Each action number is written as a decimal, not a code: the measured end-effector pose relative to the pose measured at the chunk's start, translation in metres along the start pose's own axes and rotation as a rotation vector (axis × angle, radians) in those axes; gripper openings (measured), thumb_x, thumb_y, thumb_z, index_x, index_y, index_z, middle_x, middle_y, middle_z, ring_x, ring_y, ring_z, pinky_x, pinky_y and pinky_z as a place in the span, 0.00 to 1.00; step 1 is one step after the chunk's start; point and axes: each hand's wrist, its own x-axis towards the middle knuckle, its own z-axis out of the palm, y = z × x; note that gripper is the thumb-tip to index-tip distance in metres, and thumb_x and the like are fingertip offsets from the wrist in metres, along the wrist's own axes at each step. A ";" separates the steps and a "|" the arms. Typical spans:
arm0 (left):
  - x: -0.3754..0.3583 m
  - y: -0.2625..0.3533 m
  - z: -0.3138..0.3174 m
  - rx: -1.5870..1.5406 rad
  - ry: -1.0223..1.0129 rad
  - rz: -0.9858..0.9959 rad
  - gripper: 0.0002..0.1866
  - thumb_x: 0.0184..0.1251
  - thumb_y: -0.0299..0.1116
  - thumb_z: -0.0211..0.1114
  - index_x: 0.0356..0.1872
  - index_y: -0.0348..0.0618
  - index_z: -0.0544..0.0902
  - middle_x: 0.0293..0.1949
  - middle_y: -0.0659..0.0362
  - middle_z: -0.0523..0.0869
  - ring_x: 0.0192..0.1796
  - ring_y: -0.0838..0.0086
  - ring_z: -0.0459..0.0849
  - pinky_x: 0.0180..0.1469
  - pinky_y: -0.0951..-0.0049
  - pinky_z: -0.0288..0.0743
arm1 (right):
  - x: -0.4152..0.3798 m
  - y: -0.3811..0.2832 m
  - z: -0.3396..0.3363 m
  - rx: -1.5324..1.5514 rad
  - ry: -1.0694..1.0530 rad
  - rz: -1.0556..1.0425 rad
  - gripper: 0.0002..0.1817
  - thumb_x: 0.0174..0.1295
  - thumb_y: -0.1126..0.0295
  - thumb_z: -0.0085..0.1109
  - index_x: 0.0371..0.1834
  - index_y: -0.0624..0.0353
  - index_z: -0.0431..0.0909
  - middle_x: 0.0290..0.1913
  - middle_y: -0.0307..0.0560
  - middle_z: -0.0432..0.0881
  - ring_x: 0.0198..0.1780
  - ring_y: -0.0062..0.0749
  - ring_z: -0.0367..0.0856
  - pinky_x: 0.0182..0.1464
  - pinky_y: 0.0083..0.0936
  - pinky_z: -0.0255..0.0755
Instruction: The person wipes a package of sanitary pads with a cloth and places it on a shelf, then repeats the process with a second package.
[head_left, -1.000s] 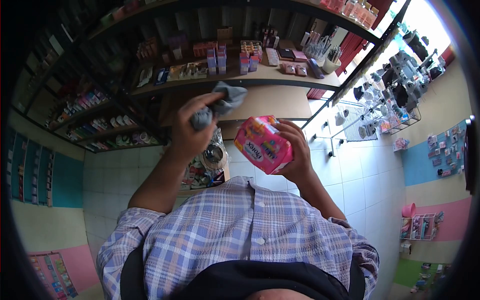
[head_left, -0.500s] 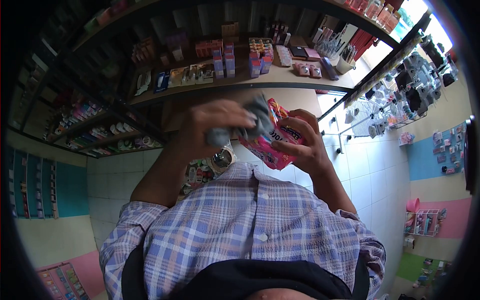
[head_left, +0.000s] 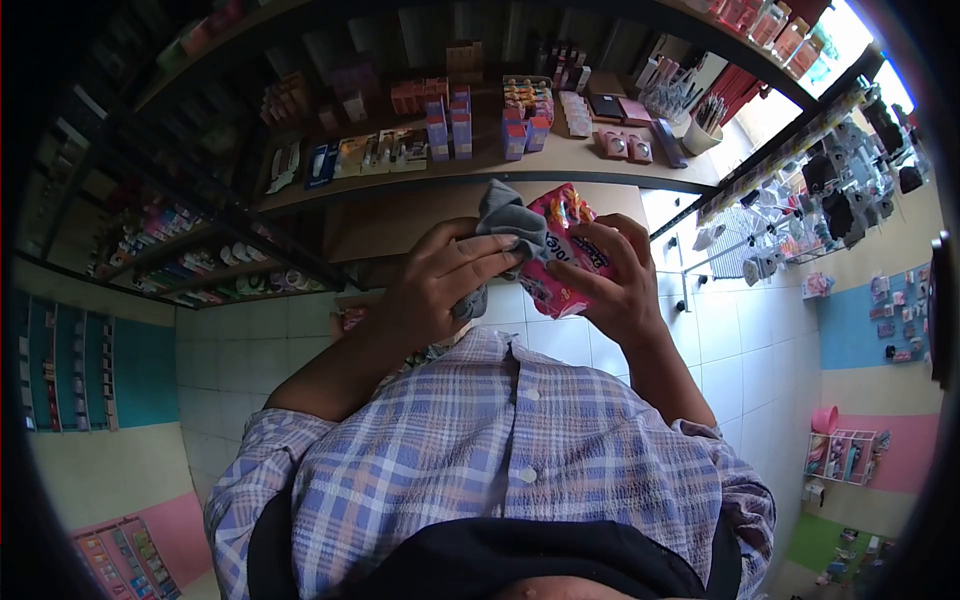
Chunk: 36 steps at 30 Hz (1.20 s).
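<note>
A crumpled grey cloth (head_left: 510, 222) is bunched in my left hand (head_left: 447, 272), whose fingers close over it. My right hand (head_left: 622, 275) grips a shiny pink packet (head_left: 560, 290) with red and yellow print along its top. Fingers cover part of its lettering. The cloth lies against the packet's left side, in front of my chest. Part of the cloth hangs below my left fingers.
Beyond my hands a wooden shelf (head_left: 400, 176) carries small purple boxes (head_left: 450, 130), compacts (head_left: 625, 146) and a white cup of brushes (head_left: 702, 130). Hair accessories hang on a rack (head_left: 790, 215) at right. Stocked dark shelves (head_left: 215, 275) stand at left, above white floor tiles (head_left: 250, 350).
My left hand, blurred before, is now sharp and slightly lower, with the cloth pressed to the packet's left side. The packet has shifted up a little and stands more upright in my right hand.
</note>
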 end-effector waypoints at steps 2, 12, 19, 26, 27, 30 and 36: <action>-0.005 0.002 0.005 -0.002 0.034 -0.045 0.20 0.51 0.31 0.75 0.48 0.42 0.87 0.51 0.55 0.87 0.50 0.58 0.86 0.57 0.57 0.77 | -0.001 0.002 -0.002 -0.064 0.011 -0.002 0.34 0.33 0.59 0.81 0.51 0.23 0.82 0.59 0.36 0.77 0.59 0.45 0.73 0.56 0.40 0.76; -0.049 -0.042 0.009 -1.110 0.050 -0.810 0.29 0.53 0.47 0.75 0.51 0.37 0.82 0.38 0.56 0.86 0.40 0.70 0.87 0.47 0.70 0.83 | -0.005 -0.017 0.003 -0.105 0.130 0.017 0.35 0.33 0.64 0.82 0.52 0.26 0.82 0.60 0.38 0.75 0.61 0.46 0.70 0.58 0.38 0.72; -0.026 -0.018 0.025 -1.597 0.085 -1.067 0.28 0.71 0.54 0.64 0.53 0.35 0.80 0.39 0.58 0.87 0.38 0.77 0.88 0.44 0.74 0.85 | -0.012 -0.057 0.035 -0.046 0.096 0.104 0.33 0.39 0.73 0.78 0.52 0.30 0.83 0.62 0.41 0.72 0.64 0.48 0.66 0.61 0.38 0.70; -0.031 -0.012 0.017 -1.379 0.069 -1.036 0.19 0.66 0.41 0.72 0.48 0.35 0.84 0.39 0.57 0.88 0.39 0.78 0.88 0.43 0.76 0.84 | -0.017 -0.062 0.045 -0.077 0.096 0.065 0.33 0.39 0.73 0.79 0.52 0.31 0.83 0.63 0.42 0.70 0.65 0.49 0.63 0.61 0.38 0.71; -0.031 -0.010 0.017 -1.354 0.080 -1.025 0.18 0.65 0.39 0.72 0.48 0.35 0.84 0.40 0.57 0.88 0.39 0.78 0.88 0.44 0.76 0.84 | -0.018 -0.062 0.046 -0.074 0.070 0.075 0.33 0.39 0.71 0.80 0.52 0.32 0.83 0.64 0.42 0.69 0.66 0.51 0.62 0.61 0.38 0.71; -0.037 -0.017 0.015 -1.314 0.128 -1.026 0.19 0.64 0.38 0.73 0.48 0.34 0.85 0.40 0.57 0.89 0.40 0.76 0.88 0.46 0.77 0.83 | -0.012 -0.062 0.039 0.106 -0.020 0.115 0.35 0.36 0.66 0.83 0.54 0.34 0.82 0.67 0.46 0.66 0.68 0.54 0.61 0.63 0.40 0.70; -0.031 -0.042 -0.028 -0.945 -0.247 -0.910 0.21 0.53 0.36 0.77 0.46 0.35 0.85 0.40 0.57 0.89 0.40 0.76 0.86 0.46 0.75 0.80 | 0.006 -0.037 0.019 0.494 -0.069 0.240 0.60 0.39 0.35 0.77 0.71 0.62 0.63 0.74 0.64 0.59 0.75 0.59 0.59 0.71 0.51 0.59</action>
